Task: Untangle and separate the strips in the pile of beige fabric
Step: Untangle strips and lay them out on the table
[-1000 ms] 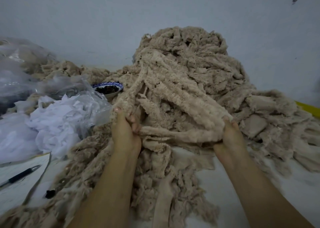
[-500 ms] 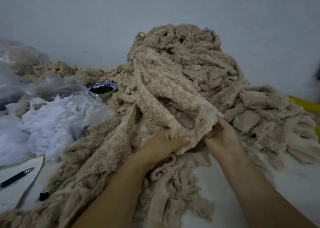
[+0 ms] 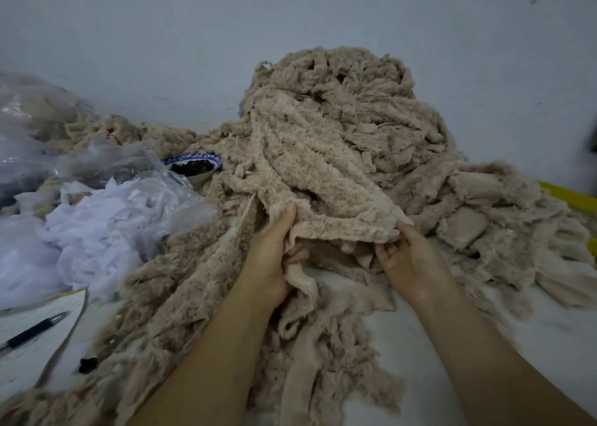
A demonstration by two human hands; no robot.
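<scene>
Two bare hands hold up the near end of a fuzzy beige band of strips (image 3: 323, 180) at the middle of the view. The band's long axis runs away from the person, rising from the hands toward the upper left flank of the pile of beige fabric (image 3: 349, 102), where it merges with the heap. Its near edge stretches crosswise, left to right, between the two hands.

The left hand (image 3: 274, 264) grips the left end of that edge, thumb pointing up along the fuzzy face and fingers curled beneath; a smooth strip hangs down from its palm. The right hand (image 3: 410, 260) pinches the right corner, thumb on top and fingertips under the cloth, palm turned partly upward. Both forearms reach in from the bottom of the view.

The pile stands on a pale table (image 3: 420, 344) against a grey wall (image 3: 161, 37), with loose strips trailing toward the person. To the left lie a blue-rimmed bowl (image 3: 197, 167) of something dark, possibly dried fruit, a clear plastic bag (image 3: 106, 225) of white material, and a pen (image 3: 35, 330) on paper (image 3: 22, 370).
</scene>
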